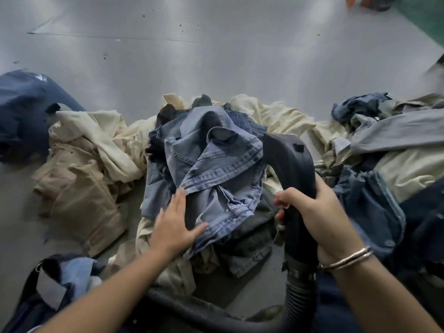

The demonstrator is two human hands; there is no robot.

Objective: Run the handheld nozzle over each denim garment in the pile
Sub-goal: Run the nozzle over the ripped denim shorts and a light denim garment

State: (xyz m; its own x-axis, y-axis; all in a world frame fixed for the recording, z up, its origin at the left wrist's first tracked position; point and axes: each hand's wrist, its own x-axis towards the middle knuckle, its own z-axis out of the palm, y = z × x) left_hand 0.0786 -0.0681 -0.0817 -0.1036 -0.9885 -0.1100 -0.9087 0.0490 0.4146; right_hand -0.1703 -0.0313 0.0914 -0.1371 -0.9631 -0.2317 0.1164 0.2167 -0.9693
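The right hand (319, 217), at lower right of the frame, has its fingers curled round the black plastic handheld nozzle (289, 162), which rises up and left from the grip so its curved head sits just beside the right edge of the faded blue denim garment (216, 169) at frame centre. A ribbed black hose (300, 296) runs down from the nozzle's base and sweeps left along the bottom of the frame. Two thin silver bangles (348, 259) circle the right wrist. The left hand (176, 224), left of centre, lies flat with straight fingers pressing on the lower left part of that denim garment. Around it spreads a pile: cream cloth (271, 114) behind, a tan garment (81, 186) at left, darker blue denim (370, 205) at right. All lies on a grey surface (216, 56).
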